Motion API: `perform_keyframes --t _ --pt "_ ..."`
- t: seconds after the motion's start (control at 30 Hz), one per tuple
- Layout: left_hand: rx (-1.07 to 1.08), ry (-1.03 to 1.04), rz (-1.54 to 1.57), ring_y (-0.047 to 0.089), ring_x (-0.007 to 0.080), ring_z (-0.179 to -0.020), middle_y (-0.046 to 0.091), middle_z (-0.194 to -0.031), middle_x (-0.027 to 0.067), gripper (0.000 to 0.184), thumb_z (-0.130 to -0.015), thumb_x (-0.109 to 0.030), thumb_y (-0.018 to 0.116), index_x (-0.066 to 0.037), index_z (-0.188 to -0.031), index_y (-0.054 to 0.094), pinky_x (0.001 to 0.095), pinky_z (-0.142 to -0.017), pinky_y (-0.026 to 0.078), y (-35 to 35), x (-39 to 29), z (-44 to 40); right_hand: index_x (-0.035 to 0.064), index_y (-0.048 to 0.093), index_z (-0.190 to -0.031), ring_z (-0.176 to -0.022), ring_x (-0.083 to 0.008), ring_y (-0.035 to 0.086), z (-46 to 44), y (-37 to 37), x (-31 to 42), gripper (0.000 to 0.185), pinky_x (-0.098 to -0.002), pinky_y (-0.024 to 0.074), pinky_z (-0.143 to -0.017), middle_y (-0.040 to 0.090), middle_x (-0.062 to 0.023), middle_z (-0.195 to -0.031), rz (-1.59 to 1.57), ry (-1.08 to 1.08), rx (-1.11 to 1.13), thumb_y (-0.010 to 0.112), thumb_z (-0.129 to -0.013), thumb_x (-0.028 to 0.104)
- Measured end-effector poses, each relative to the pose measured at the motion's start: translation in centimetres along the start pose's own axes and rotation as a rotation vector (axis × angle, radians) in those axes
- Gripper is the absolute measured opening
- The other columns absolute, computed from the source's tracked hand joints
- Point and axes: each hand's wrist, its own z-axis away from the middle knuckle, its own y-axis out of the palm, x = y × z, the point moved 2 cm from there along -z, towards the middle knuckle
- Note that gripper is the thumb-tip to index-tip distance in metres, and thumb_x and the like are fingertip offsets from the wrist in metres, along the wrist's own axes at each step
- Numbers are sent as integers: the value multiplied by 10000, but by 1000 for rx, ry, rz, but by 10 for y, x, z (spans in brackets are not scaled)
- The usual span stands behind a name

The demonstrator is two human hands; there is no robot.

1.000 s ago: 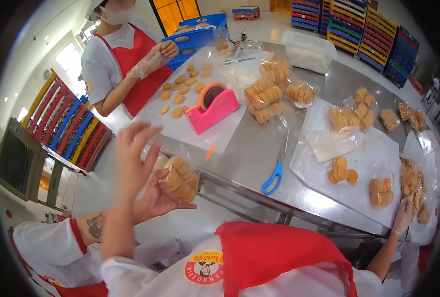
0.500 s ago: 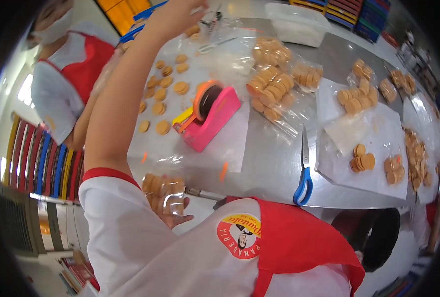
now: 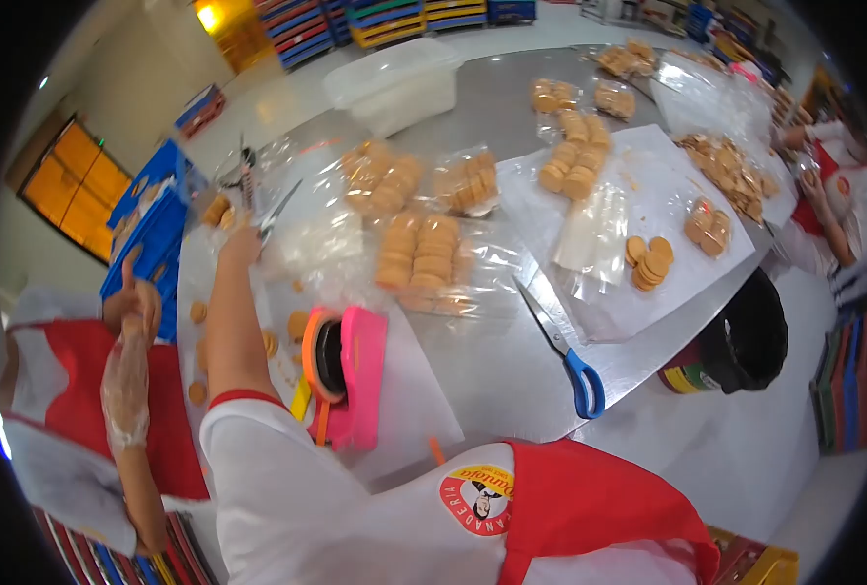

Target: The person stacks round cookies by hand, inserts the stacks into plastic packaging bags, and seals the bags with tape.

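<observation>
My left hand is stretched out to the far left of the table. It is beside a few round cookies and clear plastic; blur hides its fingers, so I cannot tell whether it grips anything. Scissors with pale handles lie just right of it. Below my forearm stands a pink tape dispenser with an orange-rimmed roll. Loose cookies lie on white paper around my arm. Bagged cookies sit in the middle of the table. My right hand is out of view.
Blue-handled scissors lie near the table edge. Right of them are paper, empty bags and stacked cookies. A white tub stands behind, a black-lined bin at the right. One co-worker's gloved arm is close at left; another person works at right.
The view has swung to the right. My right hand, which held a packet of cookies beneath my left arm, is no longer seen. My left arm still reaches out and now appears lower.
</observation>
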Motion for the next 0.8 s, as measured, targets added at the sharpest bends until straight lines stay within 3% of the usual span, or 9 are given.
perform_keyframes --t 0.17,0.23,0.37,0.43,0.5,0.6,0.63,0.7,0.8 --pt "-293 -69 306 582 345 -870 604 -944 190 672 -707 -172 583 -74 -1298 278 395 -756 455 14 11 0 46 630 -851 -861 -215 599 55 35 2 231 -319 486 -744 616 -97 -911 279 -127 121 513 -787 235" --pt "-54 -237 545 588 359 -844 613 -874 211 586 -703 -224 602 -20 -1211 396 402 -728 465 3 3 9 55 638 -838 -851 -215 606 68 40 6 232 -322 490 -735 625 -94 -896 339 -165 128 521 -779 246" --pt "2 -291 48 576 368 -878 600 -897 245 538 -675 -421 549 42 -949 568 438 -772 440 -16 -2 14 62 644 -828 -846 -213 615 58 21 2 235 -330 494 -724 638 -87 -883 506 -277 48 525 -777 258" --pt "-176 -383 -86 548 358 -949 600 -903 236 519 -676 -424 529 14 -950 581 445 -798 421 -48 -28 48 68 631 -828 -883 -206 599 35 4 3 249 -326 484 -747 633 -70 -910 373 -162 70 531 -784 291" --pt "-374 -352 -235 544 357 -931 602 -901 218 501 -687 -439 537 -16 -949 593 442 -796 418 -81 -50 81 89 595 -924 -819 -245 590 0 4 -23 202 -331 479 -736 605 -92 -950 301 -458 -192 551 -737 151" --pt "-499 -366 -300 553 337 -893 609 -858 186 448 -725 -412 531 -14 -923 590 424 -779 424 -153 -113 136 103 624 -876 -861 -246 591 -57 18 -57 212 -337 458 -777 634 -87 -875 34 -421 -285 492 -796 248" --pt "-526 -395 -302 550 325 -898 612 -835 175 422 -742 -388 520 -7 -910 589 417 -778 424 -172 -133 149 101 620 -884 -853 -251 591 -70 13 -67 224 -337 456 -767 633 -95 -864 -287 -255 -181 489 -789 257" --pt "-689 -312 -73 567 300 -834 614 -820 156 389 -761 -342 545 15 -913 575 389 -744 432 -195 -144 161 97 613 -899 -836 -259 589 -97 0 -75 252 -337 452 -747 630 -111 -842 -908 95 40 484 -777 276" --pt "-808 -124 371 572 263 -737 609 -784 131 338 -780 -267 574 37 -927 558 352 -697 436 -232 -211 181 86 608 -891 -806 -250 586 -79 -83 -84 303 -336 444 -726 627 -104 -822 -673 45 -68 488 -764 333"
